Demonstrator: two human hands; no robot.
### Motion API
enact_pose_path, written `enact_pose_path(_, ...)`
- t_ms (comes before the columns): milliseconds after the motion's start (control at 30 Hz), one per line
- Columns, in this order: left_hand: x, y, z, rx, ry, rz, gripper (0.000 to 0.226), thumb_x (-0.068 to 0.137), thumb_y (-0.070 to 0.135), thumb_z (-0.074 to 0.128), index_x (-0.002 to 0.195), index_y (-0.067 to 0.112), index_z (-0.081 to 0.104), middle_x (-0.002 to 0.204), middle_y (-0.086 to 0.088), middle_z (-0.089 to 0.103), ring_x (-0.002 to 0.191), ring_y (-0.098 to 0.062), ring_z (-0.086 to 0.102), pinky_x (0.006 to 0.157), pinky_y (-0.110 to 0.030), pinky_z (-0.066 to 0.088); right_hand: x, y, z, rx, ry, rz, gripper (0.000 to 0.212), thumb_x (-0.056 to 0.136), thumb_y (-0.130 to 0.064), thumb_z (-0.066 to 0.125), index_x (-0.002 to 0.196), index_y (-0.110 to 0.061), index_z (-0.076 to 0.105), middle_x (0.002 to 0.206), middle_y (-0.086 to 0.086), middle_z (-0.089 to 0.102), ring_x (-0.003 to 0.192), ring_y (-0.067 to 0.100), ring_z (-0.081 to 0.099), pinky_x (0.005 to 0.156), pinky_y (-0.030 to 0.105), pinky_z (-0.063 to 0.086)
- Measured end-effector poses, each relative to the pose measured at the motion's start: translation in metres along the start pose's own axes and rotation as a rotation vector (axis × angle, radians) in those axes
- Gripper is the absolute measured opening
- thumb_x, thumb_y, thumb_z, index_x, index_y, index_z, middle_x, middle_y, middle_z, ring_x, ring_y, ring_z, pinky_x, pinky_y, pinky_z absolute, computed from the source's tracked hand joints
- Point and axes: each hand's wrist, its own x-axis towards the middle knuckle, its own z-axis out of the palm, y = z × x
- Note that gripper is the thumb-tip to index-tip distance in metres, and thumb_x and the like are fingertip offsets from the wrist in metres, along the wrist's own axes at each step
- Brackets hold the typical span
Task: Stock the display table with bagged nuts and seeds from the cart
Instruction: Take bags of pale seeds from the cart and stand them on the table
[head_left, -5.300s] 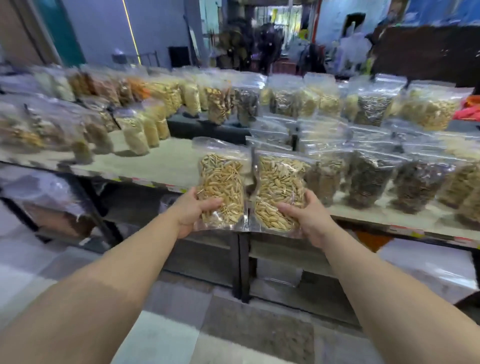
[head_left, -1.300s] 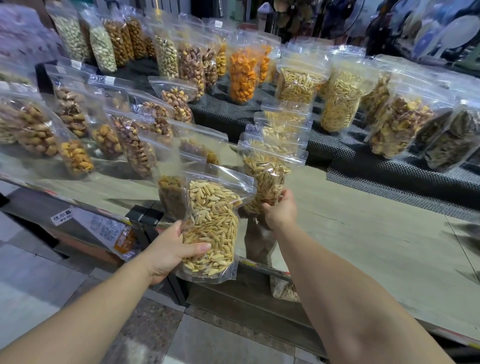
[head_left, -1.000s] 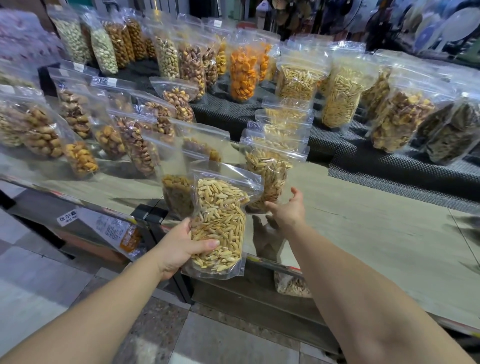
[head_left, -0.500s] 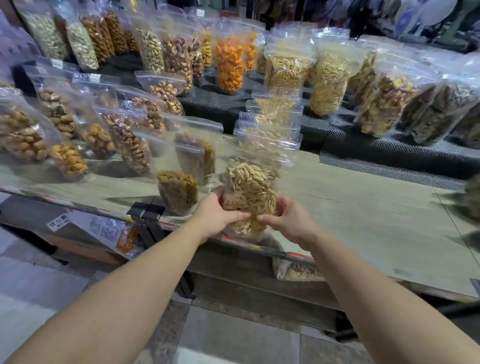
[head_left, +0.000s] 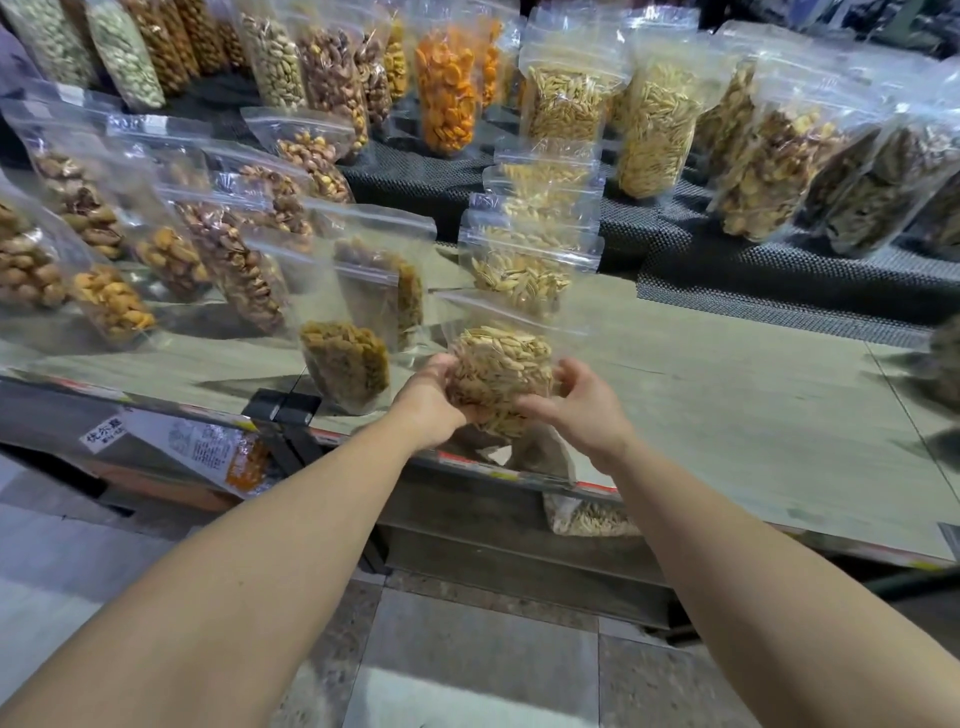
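While both hands cup one pouch at the near table edge, entries run near to far.
Left hand (head_left: 434, 400): fingers curled round the seed bag's (head_left: 498, 382) lower left side.
Right hand (head_left: 582, 410): fingers curled against its lower right; equally near.
Bag: upright, long axis vertical, between the palms, base at the display table (head_left: 727, 389) edge.
Row of matching seed bags (head_left: 524, 260): directly beyond, running away.
Judgement: set down, front of row.

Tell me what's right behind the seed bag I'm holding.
Behind the held seed bag stands a row of similar seed bags running back along the table. Their lower parts are covered.
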Motion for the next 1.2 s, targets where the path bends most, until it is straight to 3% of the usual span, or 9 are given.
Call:
enact_pose_path(167, 0.0, -0.001, -0.002, 0.175, -0.005, 0.003, 0.065, 0.074, 0.016, 0.085, 0.127, 0.026, 0.049, 0.123, -0.002, 0.064, 0.117, -0.024, 0.06, 0.103, -0.045, 0.05, 0.0, -0.008, -0.005, 0.057, 0.183, -0.158, 0.027, 0.077, -0.013, 0.083, 0.096, -0.022, 0.067, 0.092, 0.005, 0.068, 0.085, 0.017, 0.063, 0.075, 0.033, 0.059)
enact_pose_path(333, -0.005, 0.002, -0.002, 0.259, 0.022, 0.014, 0.058, 0.079, 0.021, 0.082, 0.127, 0.02, 0.049, 0.121, -0.003, 0.067, 0.114, -0.026, 0.061, 0.101, -0.039, 0.049, 0.001, -0.012, 0.002, 0.217, 0.37, -0.071, 0.021, 0.079, -0.01, 0.081, 0.071, -0.016, 0.063, 0.069, 0.002, 0.063, 0.071, 0.02, 0.059, 0.072, 0.041, 0.053)
enact_pose_path(433, -0.009, -0.001, -0.005, 0.314, 0.007, 0.005, 0.066, 0.077, 0.029, 0.084, 0.129, 0.024, 0.044, 0.122, -0.001, 0.064, 0.115, -0.024, 0.059, 0.101, -0.038, 0.048, 0.001, -0.011, -0.005, 0.17, 0.288, -0.093, 0.018, 0.08, -0.013, 0.08, 0.08, -0.018, 0.063, 0.073, 0.001, 0.06, 0.072, 0.017, 0.055, 0.069, 0.038, 0.052)
enact_pose_path(500, -0.013, -0.006, -0.007, 0.394, 0.014, 0.006, 0.071, 0.074, 0.037, 0.084, 0.13, 0.028, 0.042, 0.122, 0.002, 0.063, 0.117, -0.024, 0.056, 0.1, -0.038, 0.047, -0.001, -0.007, -0.008, 0.126, 0.224, -0.098, 0.023, 0.078, -0.014, 0.082, 0.091, -0.019, 0.064, 0.077, 0.0, 0.058, 0.071, 0.013, 0.053, 0.065, 0.026, 0.05)
enact_pose_path(667, -0.018, -0.011, -0.006, 0.616, 0.105, -0.022, 0.065, 0.078, 0.048, 0.077, 0.134, 0.034, 0.046, 0.13, -0.01, 0.058, 0.123, -0.033, 0.051, 0.101, -0.038, 0.044, -0.003, -0.005, -0.003, 0.038, 0.261, -0.066, 0.026, 0.081, -0.008, 0.079, 0.1, -0.013, 0.063, 0.077, -0.002, 0.056, 0.071, 0.01, 0.051, 0.058, 0.011, 0.046)
enact_pose_path(767, -0.016, -0.011, -0.004, 0.581, 0.08, -0.041, 0.071, 0.077, 0.049, 0.078, 0.137, 0.034, 0.043, 0.133, -0.008, 0.057, 0.128, -0.032, 0.048, 0.105, -0.04, 0.042, -0.006, -0.009, -0.004, 0.048, 0.252, -0.03, 0.043, 0.081, -0.01, 0.079, 0.119, -0.013, 0.06, 0.093, 0.002, 0.061, 0.084, 0.013, 0.057, 0.069, 0.014, 0.051)
enact_pose_path(833, -0.017, -0.011, -0.003, 0.533, 0.071, -0.056, 0.084, 0.074, 0.05, 0.08, 0.144, 0.031, 0.038, 0.14, -0.004, 0.055, 0.134, -0.03, 0.044, 0.111, -0.042, 0.039, -0.011, -0.01, -0.007, -0.011, 0.243, 0.01, 0.061, 0.081, -0.018, 0.08, 0.135, -0.016, 0.053, 0.113, 0.004, 0.062, 0.102, 0.016, 0.06, 0.086, 0.028, 0.055)
enact_pose_path(933, -0.024, -0.008, 0.0, 0.471, 0.108, -0.073, 0.097, 0.076, 0.051, 0.078, 0.154, 0.02, 0.029, 0.15, -0.005, 0.047, 0.139, -0.03, 0.041, 0.115, -0.045, 0.036, -0.022, -0.014, -0.013, -0.136, 0.251, 0.05, 0.069, 0.083, -0.026, 0.079, 0.143, -0.018, 0.046, 0.131, 0.008, 0.057, 0.118, 0.02, 0.054, 0.099, 0.035, 0.049)
enact_pose_path(1200, -0.084, 0.011, 0.023, 0.703, 0.126, -0.073, 0.063, 0.093, 0.054, 0.055, 0.143, 0.018, 0.043, 0.144, -0.009, 0.05, 0.133, -0.033, 0.044, 0.106, -0.044, 0.038, -0.076, 0.0, -0.044, -0.645, 0.145, 0.072, 0.073, 0.091, -0.041, 0.065, 0.152, -0.022, 0.031, 0.153, 0.009, 0.039, 0.139, 0.028, 0.037, 0.111, 0.037, 0.033)
